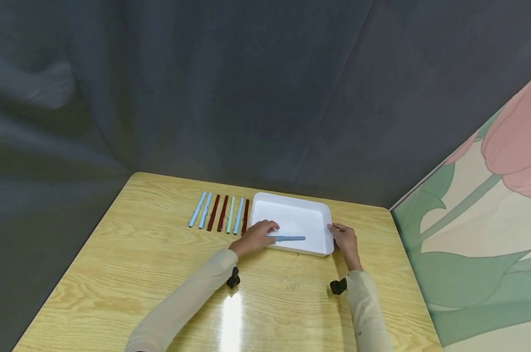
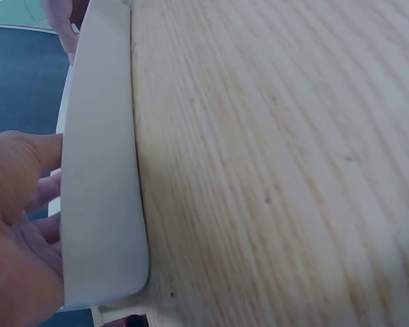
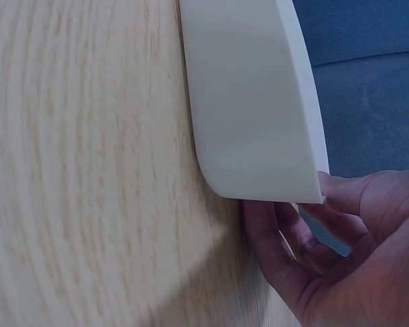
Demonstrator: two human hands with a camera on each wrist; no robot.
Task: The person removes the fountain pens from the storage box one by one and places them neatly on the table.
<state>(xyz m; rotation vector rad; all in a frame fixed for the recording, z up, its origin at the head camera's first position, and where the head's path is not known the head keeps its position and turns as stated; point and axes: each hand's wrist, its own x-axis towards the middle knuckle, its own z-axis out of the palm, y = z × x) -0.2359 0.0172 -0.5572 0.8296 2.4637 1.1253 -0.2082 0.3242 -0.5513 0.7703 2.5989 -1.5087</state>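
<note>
A shallow white tray (image 1: 307, 219) sits on the table, with a blue pen (image 1: 292, 238) lying inside along its near wall. My left hand (image 1: 255, 237) reaches over the tray's near left corner, thumb beside the pen's left end and fingers spread apart. In the left wrist view the tray's outer wall (image 2: 99, 157) hides those fingertips and the pen. At the tray's right side, my right hand (image 1: 345, 241) grips the wall, thumb (image 3: 344, 191) over the rim and the other fingers against the outside.
Left of the tray, several pens lie in a row: light blue pens (image 1: 197, 209), dark red pens (image 1: 223, 213) and a light green pen (image 1: 230, 215). The wooden table (image 1: 129, 244) meets a dark curtain (image 1: 248, 98) behind and a flower-patterned wall (image 1: 463, 274) at right.
</note>
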